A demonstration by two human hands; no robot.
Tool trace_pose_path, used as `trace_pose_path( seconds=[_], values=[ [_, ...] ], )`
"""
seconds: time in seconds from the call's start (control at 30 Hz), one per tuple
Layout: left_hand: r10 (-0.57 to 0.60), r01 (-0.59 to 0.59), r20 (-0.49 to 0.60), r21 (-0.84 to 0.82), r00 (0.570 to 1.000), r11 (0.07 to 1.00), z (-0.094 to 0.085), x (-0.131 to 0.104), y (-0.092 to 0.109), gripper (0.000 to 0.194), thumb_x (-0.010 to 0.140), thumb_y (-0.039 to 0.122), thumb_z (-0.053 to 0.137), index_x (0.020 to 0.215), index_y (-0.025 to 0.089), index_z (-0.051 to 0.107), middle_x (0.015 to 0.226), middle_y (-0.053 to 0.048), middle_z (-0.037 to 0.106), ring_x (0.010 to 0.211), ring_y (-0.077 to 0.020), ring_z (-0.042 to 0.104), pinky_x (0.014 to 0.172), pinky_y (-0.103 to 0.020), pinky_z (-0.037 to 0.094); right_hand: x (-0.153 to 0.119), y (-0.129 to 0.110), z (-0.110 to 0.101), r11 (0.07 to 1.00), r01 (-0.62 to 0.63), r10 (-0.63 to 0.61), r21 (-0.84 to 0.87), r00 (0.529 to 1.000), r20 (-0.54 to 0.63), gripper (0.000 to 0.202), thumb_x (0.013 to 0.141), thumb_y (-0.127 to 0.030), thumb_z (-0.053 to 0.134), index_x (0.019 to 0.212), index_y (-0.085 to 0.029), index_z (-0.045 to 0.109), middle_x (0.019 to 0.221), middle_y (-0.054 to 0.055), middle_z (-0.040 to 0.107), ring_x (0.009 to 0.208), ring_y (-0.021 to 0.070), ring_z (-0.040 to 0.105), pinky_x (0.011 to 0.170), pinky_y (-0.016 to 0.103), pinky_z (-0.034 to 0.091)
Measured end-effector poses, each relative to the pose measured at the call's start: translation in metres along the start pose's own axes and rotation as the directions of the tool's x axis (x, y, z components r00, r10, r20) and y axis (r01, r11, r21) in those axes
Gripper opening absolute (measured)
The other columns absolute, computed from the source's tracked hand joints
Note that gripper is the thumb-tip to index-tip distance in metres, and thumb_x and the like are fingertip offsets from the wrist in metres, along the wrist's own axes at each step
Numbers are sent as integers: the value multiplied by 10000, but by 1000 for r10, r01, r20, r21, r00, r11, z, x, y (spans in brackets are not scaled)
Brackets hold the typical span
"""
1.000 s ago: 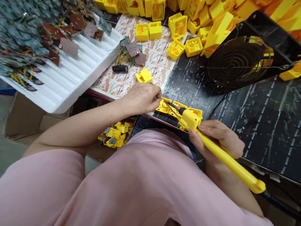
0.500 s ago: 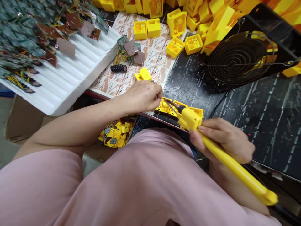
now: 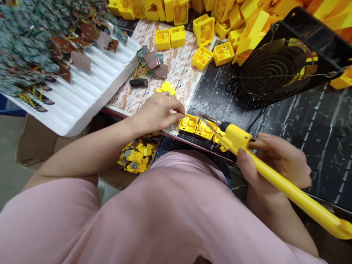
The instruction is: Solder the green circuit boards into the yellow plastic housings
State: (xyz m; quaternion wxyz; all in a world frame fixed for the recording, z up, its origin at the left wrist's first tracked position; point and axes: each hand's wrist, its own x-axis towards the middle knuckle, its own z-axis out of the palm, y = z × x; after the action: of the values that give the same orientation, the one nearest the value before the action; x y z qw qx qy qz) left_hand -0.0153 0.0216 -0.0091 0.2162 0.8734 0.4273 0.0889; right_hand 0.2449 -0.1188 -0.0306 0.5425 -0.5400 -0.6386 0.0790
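Observation:
My right hand point(image 3: 283, 157) is wrapped round a yellow soldering iron point(image 3: 264, 168), its dark metal tip and a thin feed tube pointing left above a row of yellow plastic cases point(image 3: 204, 129). These open cases lie along the table's near edge, and the iron partly covers the rightmost. My left hand point(image 3: 159, 112), a ring on one finger, has thumb and forefinger brought together at the upper left corner of the leftmost case point(image 3: 188, 123). Whatever is between those fingertips is too small to make out. Just beyond that hand lies a yellow perforated part point(image 3: 167, 88).
A white foam tray point(image 3: 90, 95) heaped with wired circuit boards stands left. Boards point(image 3: 152, 60) and a black coil point(image 3: 138, 83) lie beside it. Yellow housings point(image 3: 202, 58) pile up at the back, with a black fan point(image 3: 280, 69) at right. Below the edge, a box holds yellow parts point(image 3: 137, 156).
The soldering iron has drawn back to the right with my right hand, uncovering more of the cases. My left hand has shifted slightly left, and its fingers have loosened from a tighter curl.

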Motion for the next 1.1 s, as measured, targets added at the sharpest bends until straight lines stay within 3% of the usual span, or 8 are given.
trace_pose_path(
  seconds=[0.07,0.13,0.3,0.5,0.7,0.83,0.97,1.1],
  values=[
    [-37,32,-36,-132,999,991,2,-2,-5,207,884,320,623,925,201,788,844,-11,786,788,-158,707,847,-306,545,0,6,0,1000,13,-13,3,1000,-16,528,841,-213,858,1337,-320,713,1035,33,809,658,184,727,492,307,565],
    [-51,47,-20,-171,998,984,2,-3,-9,190,866,305,637,905,191,784,815,-11,781,754,-151,696,838,-304,544,1,11,0,996,78,-78,39,997,-1,465,830,-194,858,1268,-300,742,943,20,805,641,187,720,490,309,565],
    [35,-31,82,-50,996,998,0,-7,-8,154,844,276,643,849,199,777,871,-32,788,880,-211,712,947,-394,518,6,10,-6,982,160,-169,100,982,86,295,776,-132,874,1001,-269,743,793,-9,758,631,182,709,454,287,528],
    [70,-76,79,77,994,994,7,-14,0,179,860,251,589,822,189,753,843,-49,742,904,-233,679,945,-412,502,17,3,-11,971,219,-239,99,925,294,416,853,-154,808,1223,-307,698,837,-5,789,646,186,737,494,295,581],
    [70,-78,67,117,995,990,9,-11,5,162,845,241,594,792,185,738,821,-53,720,950,-262,680,941,-427,489,20,16,-3,942,304,-333,140,896,295,177,878,-227,805,979,-277,669,754,-27,749,585,137,707,472,233,531],
    [70,-78,60,149,996,986,10,-10,8,177,839,235,577,762,175,725,803,-75,714,964,-295,676,870,-431,470,24,17,0,924,352,-382,151,879,286,178,874,-231,821,909,-259,649,729,-30,734,570,111,680,481,216,511],
    [77,-87,58,202,995,975,11,-9,11,174,824,251,572,743,181,709,795,-79,709,975,-299,659,856,-435,466,31,10,-1,935,326,-354,141,839,412,144,896,-269,810,865,-275,669,734,-33,736,575,125,680,520,254,547],
    [110,-118,44,289,993,950,13,-8,14,173,806,288,575,742,194,706,789,-82,698,992,-322,645,871,-474,485,40,4,-5,907,351,-420,231,773,475,196,847,-190,850,917,-259,680,778,-30,750,640,131,711,592,259,594]
  ],
)
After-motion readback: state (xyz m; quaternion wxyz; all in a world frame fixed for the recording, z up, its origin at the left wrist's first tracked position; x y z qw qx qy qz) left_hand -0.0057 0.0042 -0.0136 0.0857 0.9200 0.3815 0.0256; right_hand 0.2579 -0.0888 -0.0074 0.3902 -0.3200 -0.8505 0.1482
